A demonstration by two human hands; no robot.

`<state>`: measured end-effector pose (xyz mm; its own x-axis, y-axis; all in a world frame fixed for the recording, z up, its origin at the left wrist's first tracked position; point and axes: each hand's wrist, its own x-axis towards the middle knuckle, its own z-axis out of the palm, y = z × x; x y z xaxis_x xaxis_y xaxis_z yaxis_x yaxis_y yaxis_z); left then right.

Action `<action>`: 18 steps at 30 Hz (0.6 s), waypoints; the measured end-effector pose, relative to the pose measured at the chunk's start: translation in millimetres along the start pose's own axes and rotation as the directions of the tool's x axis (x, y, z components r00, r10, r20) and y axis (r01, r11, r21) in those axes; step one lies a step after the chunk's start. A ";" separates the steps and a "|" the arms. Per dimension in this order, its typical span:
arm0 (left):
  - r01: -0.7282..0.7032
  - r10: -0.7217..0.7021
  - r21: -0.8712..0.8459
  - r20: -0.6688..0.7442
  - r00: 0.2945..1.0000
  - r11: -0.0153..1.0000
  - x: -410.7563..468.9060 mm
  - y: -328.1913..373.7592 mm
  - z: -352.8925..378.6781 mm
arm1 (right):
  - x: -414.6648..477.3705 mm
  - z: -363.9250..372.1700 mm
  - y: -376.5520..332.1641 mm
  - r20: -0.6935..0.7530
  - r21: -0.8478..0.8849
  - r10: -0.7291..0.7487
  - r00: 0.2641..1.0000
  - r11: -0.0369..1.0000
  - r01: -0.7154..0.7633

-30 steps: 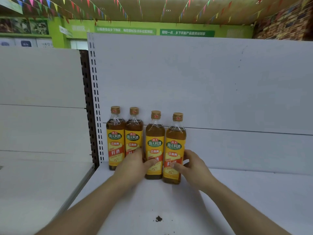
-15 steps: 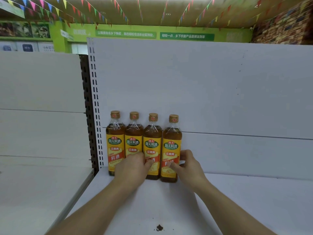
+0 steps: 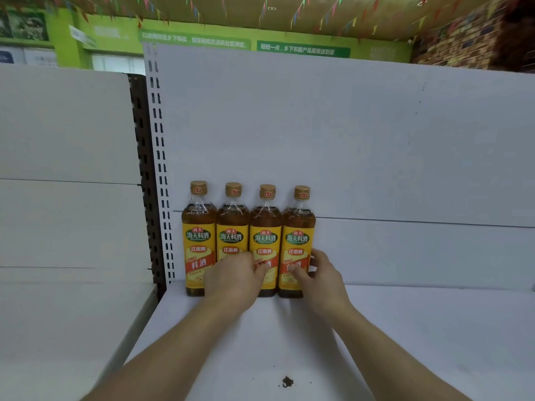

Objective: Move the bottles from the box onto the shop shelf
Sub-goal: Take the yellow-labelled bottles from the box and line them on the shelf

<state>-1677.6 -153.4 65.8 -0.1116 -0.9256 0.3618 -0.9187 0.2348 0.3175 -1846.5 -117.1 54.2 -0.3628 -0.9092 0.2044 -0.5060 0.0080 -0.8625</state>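
Amber bottles (image 3: 198,235) gripped low by left hand (image 3: 231,280) and right hand (image 3: 322,282), thumbs forward.

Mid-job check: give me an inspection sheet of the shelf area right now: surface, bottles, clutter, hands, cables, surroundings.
Surface: flat white shelf board, white back panel behind.
Job's things: four upright clear bottles of amber liquid with yellow labels, in a row along the panel; box not in view.
Clutter: one small dark speck on the board.
Hands: left hand covers the second bottle's lower label, thumb on the third bottle, fingers hidden; right hand grips the rightmost bottle, fingers round its side.
Cables: nothing seen.
Surroundings: slotted white upright, green wall signs, coloured bunting, brick-pattern wall.
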 end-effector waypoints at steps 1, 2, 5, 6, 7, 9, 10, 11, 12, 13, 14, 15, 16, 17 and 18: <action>-0.008 0.008 -0.009 0.000 1.000 1.000 0.1 -1.3 0.5 | -1.9 1.1 -2.0 -0.005 -0.001 0.016 1.000 1.000 -0.016; -0.015 0.015 -0.019 -0.002 1.000 1.000 0.4 -2.7 1.4 | -3.4 2.2 -3.6 -0.006 -0.004 0.039 0.999 0.999 -0.039; -0.033 0.035 -0.079 0.021 0.999 0.996 1.9 -8.1 2.3 | -8.7 4.3 -7.6 -0.027 0.011 0.133 0.991 0.991 -0.132; -0.031 0.035 -0.113 0.037 0.999 0.993 3.4 -10.0 2.0 | -11.1 4.4 -8.1 -0.045 0.028 0.167 0.985 0.986 -0.166; -0.021 0.029 -0.150 0.052 0.998 0.988 4.7 -11.5 0.8 | -14.3 3.9 -8.8 -0.066 0.045 0.197 0.978 0.980 -0.194; 0.016 0.005 -0.234 0.090 0.996 0.972 7.5 -13.4 -0.8 | -22.6 1.3 -9.1 -0.105 0.080 0.230 0.968 0.972 -0.222; 0.031 0.000 -0.290 0.107 0.994 0.957 8.6 -13.8 0.0 | -27.2 -0.6 -8.7 -0.119 0.099 0.239 0.964 0.969 -0.228; 0.046 -0.005 -0.346 0.118 0.993 0.937 8.3 -14.0 0.5 | -32.2 -2.8 -9.5 -0.129 0.121 0.249 0.960 0.965 -0.234; 0.057 -0.005 -0.402 0.129 0.992 0.914 7.2 -14.0 2.5 | -37.8 -5.4 -10.6 -0.133 0.145 0.260 0.956 0.960 -0.241; 0.062 0.004 -0.465 0.139 0.990 0.883 4.5 -13.4 3.6 | -43.9 -8.4 -12.5 -0.133 0.168 0.268 0.954 0.955 -0.245; 0.064 0.022 -0.541 0.153 0.988 0.839 2.0 -12.9 6.3 | -50.2 -11.9 -13.8 -0.132 0.185 0.273 0.953 0.951 -0.247; 0.068 0.044 -0.617 0.164 0.986 0.784 -1.1 -11.8 8.6 | -56.9 -16.0 -15.3 -0.133 0.196 0.273 0.953 0.949 -0.245; 0.078 0.060 -0.675 0.179 0.982 0.734 -4.3 -9.1 9.3 | -63.4 -20.3 -16.1 -0.139 0.205 0.275 0.951 0.948 -0.244; 0.092 0.072 -0.714 0.196 0.978 0.694 -7.6 -5.6 8.4 | -69.8 -24.8 -17.0 -0.148 0.216 0.278 0.949 0.946 -0.243; 0.101 0.085 -0.744 0.208 0.974 0.661 -9.9 -1.3 7.9 | -75.6 -29.6 -17.2 -0.158 0.231 0.284 0.946 0.942 -0.244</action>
<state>-1678.3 -146.9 54.9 -0.2652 -0.9438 0.1970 -0.3367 0.2821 0.8984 -1833.5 -36.2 67.3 -0.6106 -0.7916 0.0221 -0.2076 0.1331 -0.9691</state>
